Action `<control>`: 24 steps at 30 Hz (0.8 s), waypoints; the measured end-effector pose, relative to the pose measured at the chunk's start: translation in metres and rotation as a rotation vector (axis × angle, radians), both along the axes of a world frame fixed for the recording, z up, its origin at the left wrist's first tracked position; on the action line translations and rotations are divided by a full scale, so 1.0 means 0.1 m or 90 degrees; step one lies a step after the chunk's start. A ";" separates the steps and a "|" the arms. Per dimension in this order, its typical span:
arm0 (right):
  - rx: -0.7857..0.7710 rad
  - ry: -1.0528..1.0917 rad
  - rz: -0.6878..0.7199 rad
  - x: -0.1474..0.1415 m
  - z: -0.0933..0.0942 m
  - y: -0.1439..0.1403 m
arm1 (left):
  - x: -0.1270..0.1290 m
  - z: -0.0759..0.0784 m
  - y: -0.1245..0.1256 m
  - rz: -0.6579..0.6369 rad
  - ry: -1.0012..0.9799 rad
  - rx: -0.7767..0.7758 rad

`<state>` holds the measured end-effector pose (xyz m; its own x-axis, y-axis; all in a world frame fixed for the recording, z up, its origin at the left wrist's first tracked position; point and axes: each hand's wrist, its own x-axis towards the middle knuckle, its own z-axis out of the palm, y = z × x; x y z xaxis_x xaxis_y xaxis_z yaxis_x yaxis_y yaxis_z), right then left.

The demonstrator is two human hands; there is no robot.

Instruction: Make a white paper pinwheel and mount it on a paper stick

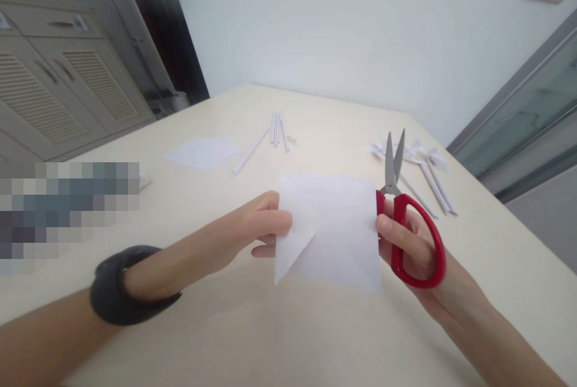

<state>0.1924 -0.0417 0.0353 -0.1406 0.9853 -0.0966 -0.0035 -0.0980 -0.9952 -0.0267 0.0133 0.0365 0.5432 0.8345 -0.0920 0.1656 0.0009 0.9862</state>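
My left hand [265, 223] pinches the left edge of a white square of paper [338, 225], held up above the table. A slit runs inward from the paper's lower left corner, with one flap standing apart. Red-handled scissors [419, 243] are in my right hand [410, 237], the fingers through the handle loops. Their blades [393, 164] point up and stand slightly apart, beside the paper's right edge. My right thumb is close to that edge; whether it touches the paper is hard to see.
White paper sheets [201, 152] lie at the left on the pale table [225, 327]. Several rolled paper sticks [277, 130] and small wire bits [293, 141] are farther back. Folded paper pinwheels [419, 151] with sticks [437, 188] lie at the right. A wall [338, 26] stands behind.
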 end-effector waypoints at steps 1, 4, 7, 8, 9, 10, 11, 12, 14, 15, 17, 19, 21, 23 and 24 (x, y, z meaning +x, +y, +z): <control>0.009 -0.010 -0.005 0.00 -0.03 0.00 | 0.00 -0.01 0.01 -0.012 -0.007 -0.023; 0.009 -0.035 -0.046 0.00 -0.10 -0.02 | 0.00 -0.04 0.07 -0.027 -0.048 -0.076; 0.009 -0.024 -0.090 -0.02 -0.10 -0.04 | -0.01 -0.06 0.12 0.005 -0.077 -0.021; 0.010 -0.018 -0.100 -0.02 -0.08 -0.04 | -0.01 -0.06 0.13 0.007 -0.080 -0.004; 0.005 -0.009 -0.108 -0.03 -0.05 -0.05 | -0.01 -0.06 0.14 0.004 -0.076 0.009; -0.006 0.004 -0.117 -0.04 -0.02 -0.05 | -0.01 -0.05 0.14 -0.002 -0.070 0.019; -0.019 0.023 -0.128 -0.04 0.01 -0.06 | 0.00 -0.04 0.14 -0.011 -0.062 0.024; -0.029 0.047 -0.140 -0.05 0.03 -0.06 | 0.00 -0.03 0.14 -0.018 -0.055 0.028; -0.020 0.101 -0.172 -0.05 0.06 -0.06 | 0.02 -0.01 0.13 -0.020 -0.047 0.028; -0.005 0.127 -0.189 -0.06 0.06 -0.05 | 0.03 0.00 0.13 -0.020 -0.038 0.019; 0.021 0.159 -0.210 -0.07 0.06 -0.06 | 0.06 0.00 0.12 -0.029 -0.004 -0.012; 0.030 0.162 -0.203 -0.09 0.03 -0.07 | 0.09 -0.01 0.09 -0.061 0.035 -0.037; 0.037 0.155 -0.178 -0.12 -0.02 -0.09 | 0.12 -0.02 0.04 -0.106 0.060 -0.034; 0.053 0.161 -0.165 -0.15 -0.08 -0.11 | 0.13 -0.03 -0.02 -0.130 0.077 -0.022; 0.055 0.161 -0.160 -0.16 -0.11 -0.12 | 0.13 -0.03 -0.04 -0.133 0.087 -0.019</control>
